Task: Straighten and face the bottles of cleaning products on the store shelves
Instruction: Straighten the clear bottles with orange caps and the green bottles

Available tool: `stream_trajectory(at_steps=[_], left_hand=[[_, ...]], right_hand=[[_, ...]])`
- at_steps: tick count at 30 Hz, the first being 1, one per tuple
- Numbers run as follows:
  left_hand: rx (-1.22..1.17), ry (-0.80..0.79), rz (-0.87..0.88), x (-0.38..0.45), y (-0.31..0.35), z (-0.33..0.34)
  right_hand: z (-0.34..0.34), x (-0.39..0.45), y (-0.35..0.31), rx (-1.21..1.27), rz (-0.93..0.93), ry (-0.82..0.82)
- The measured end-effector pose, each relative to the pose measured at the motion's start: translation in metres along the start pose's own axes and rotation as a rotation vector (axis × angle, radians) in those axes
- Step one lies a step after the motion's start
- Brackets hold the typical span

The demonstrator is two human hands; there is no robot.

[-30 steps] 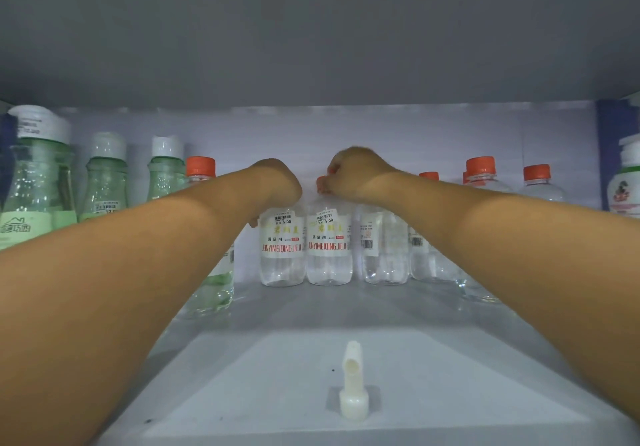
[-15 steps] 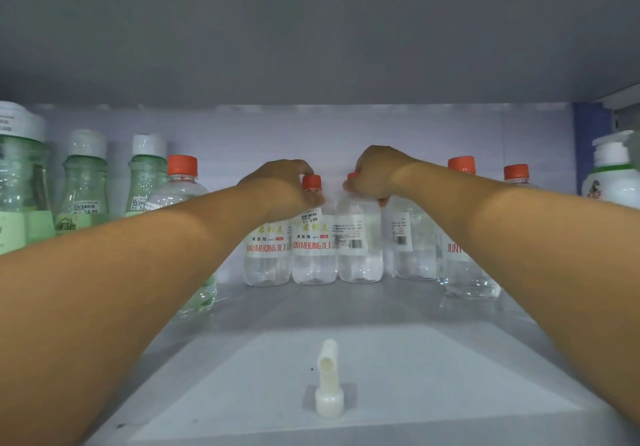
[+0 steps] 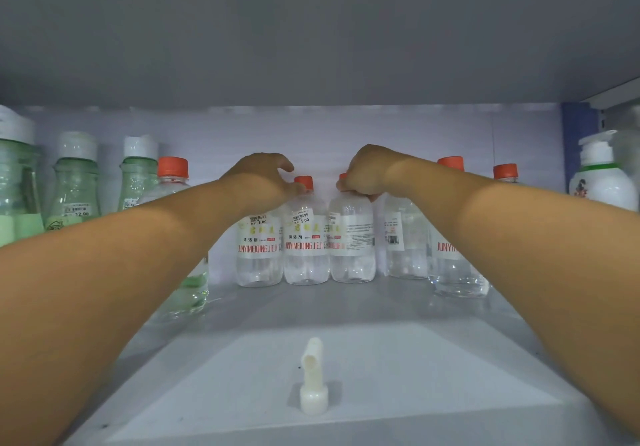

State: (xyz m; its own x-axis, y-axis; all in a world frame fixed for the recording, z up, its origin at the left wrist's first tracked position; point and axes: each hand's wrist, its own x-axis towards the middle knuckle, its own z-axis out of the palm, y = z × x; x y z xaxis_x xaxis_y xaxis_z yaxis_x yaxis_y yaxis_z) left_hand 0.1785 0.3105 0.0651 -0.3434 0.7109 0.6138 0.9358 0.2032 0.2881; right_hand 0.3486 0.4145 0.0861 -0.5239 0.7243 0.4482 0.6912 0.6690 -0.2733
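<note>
- I'm in the facing step, working the clear red-capped bottles at the back of the shelf [image 3: 346, 307].
- My left hand [image 3: 259, 182] sits over the top of the first bottle [image 3: 258, 248]. The fingers are curled above its cap, but the hand hides the cap, so I cannot tell whether I actually grip it.
- Just right of those fingers stands the second bottle [image 3: 306, 245], its cap free and its label square to me.
- My right hand [image 3: 367, 172] is curled round the cap of the third bottle [image 3: 351, 241], pinching it from above.
- That bottle shows small print and only part of its brand name, so I judge it needs turning.
- Next move: twist the cap between my right fingers until the brand name faces front, keeping the bottle upright and in line with its neighbours.
- The fourth bottle [image 3: 403, 238], right of that hand, shows a barcode; I'd take it after.
</note>
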Motion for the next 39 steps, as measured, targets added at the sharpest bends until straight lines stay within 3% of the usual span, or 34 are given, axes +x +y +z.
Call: stream_trajectory(at_steps=[4,10,15,21,25,27,30,32,33,35,37,39], left_hand=[[0.059,-0.017,-0.064,-0.002,-0.003,-0.004],[0.037,-0.093,-0.194,-0.005,-0.003,-0.001],[0.02,-0.108,-0.212,-0.009,-0.001,-0.004],[-0.023,-0.088,-0.216,-0.01,0.001,-0.003],[0.093,-0.062,-0.168,-0.02,0.014,-0.017],[0.094,-0.003,-0.088,-0.03,0.02,-0.034],[0.018,0.151,0.054,-0.056,0.014,-0.069],[0.071,0.267,0.048,-0.074,-0.001,-0.089],[0.119,0.303,-0.009,-0.082,-0.011,-0.095],[0.194,0.282,-0.197,-0.095,-0.031,-0.099],[0.181,0.132,-0.338,-0.108,-0.043,-0.092],[0.057,0.014,-0.376,-0.115,-0.047,-0.081]], right_hand=[[0.0,-0.001,0.002,0.11,-0.007,-0.012],[0.003,0.001,-0.002,0.024,0.003,0.045],[0.003,0.001,0.0,0.065,-0.02,0.018],[0.004,0.005,0.0,-0.048,-0.016,0.018],[-0.012,-0.014,-0.008,-0.184,-0.081,0.051],[-0.03,-0.031,-0.009,-0.209,-0.116,0.125],[-0.063,-0.065,0.01,0.028,-0.176,0.356],[-0.077,-0.087,0.038,0.108,-0.138,0.477],[-0.079,-0.097,0.052,0.063,-0.072,0.452],[-0.073,-0.11,0.075,0.002,0.089,0.252],[-0.061,-0.12,0.083,0.117,0.176,0.011],[-0.049,-0.121,0.085,0.182,0.154,-0.062]])
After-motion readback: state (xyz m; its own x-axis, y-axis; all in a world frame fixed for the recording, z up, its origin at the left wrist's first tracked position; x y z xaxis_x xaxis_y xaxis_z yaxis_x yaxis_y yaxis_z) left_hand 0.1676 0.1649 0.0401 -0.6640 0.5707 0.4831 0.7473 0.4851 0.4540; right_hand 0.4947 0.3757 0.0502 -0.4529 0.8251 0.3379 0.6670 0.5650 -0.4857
